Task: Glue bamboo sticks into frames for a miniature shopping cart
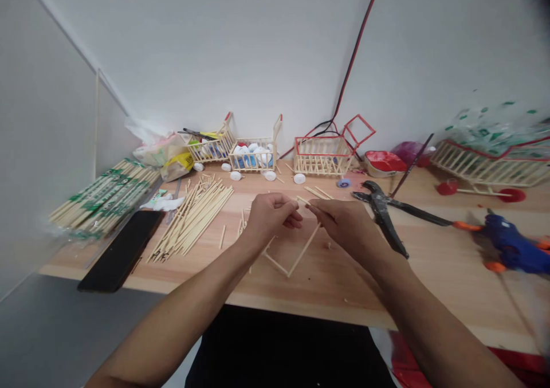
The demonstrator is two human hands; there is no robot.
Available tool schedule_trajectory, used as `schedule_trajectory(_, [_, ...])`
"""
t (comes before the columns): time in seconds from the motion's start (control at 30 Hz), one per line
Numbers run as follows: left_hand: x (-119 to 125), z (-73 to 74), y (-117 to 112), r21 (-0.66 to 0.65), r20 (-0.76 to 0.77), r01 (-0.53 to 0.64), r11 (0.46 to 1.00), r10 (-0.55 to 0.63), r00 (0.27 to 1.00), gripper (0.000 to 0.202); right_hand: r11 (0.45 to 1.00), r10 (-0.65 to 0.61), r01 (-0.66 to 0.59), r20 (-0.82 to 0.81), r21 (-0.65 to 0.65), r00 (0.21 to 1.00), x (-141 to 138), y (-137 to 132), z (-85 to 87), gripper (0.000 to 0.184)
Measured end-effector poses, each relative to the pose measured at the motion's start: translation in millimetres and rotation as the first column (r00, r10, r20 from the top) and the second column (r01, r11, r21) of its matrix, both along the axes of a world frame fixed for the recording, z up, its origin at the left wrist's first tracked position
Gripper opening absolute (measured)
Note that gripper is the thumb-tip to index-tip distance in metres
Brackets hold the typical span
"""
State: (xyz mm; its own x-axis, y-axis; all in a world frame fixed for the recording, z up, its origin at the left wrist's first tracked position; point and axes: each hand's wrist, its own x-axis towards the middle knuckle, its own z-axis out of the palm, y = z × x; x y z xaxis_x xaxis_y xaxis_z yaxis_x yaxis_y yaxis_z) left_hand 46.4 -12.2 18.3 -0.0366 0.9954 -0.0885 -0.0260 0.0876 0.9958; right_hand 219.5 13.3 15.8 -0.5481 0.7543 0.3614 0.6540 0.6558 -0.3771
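Head view. Right hand (344, 213) pinches a thin wooden stick (302, 200) at the fingertips, tip pointing toward the left hand. Left hand (271, 213): fingers curled just beside that tip; from where I stand, cannot tell whether they grip anything. Stick frame (304, 250) shows below and between the hands, over the worktop (330, 290), one side running up to the right fingers; contact with the surface unclear.

Step in hand, my judgement: fitting a stick to the frame. Next move seems to call for aligning stick end with frame and keeping both steady.

Loose sticks (201, 216) lie left; pliers (380, 207) near the right hand; blue glue gun (505, 242) farther right, apart from both hands.
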Motion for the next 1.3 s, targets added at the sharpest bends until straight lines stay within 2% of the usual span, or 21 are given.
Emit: schedule_trajectory(1.3, [-1.0,-1.6,1.3,0.007,0.0,0.0,1.0,0.0,1.0,0.015,0.999,-0.032,0.033,0.028,-0.015,0.999,-1.3,-0.7,1.0,0.033])
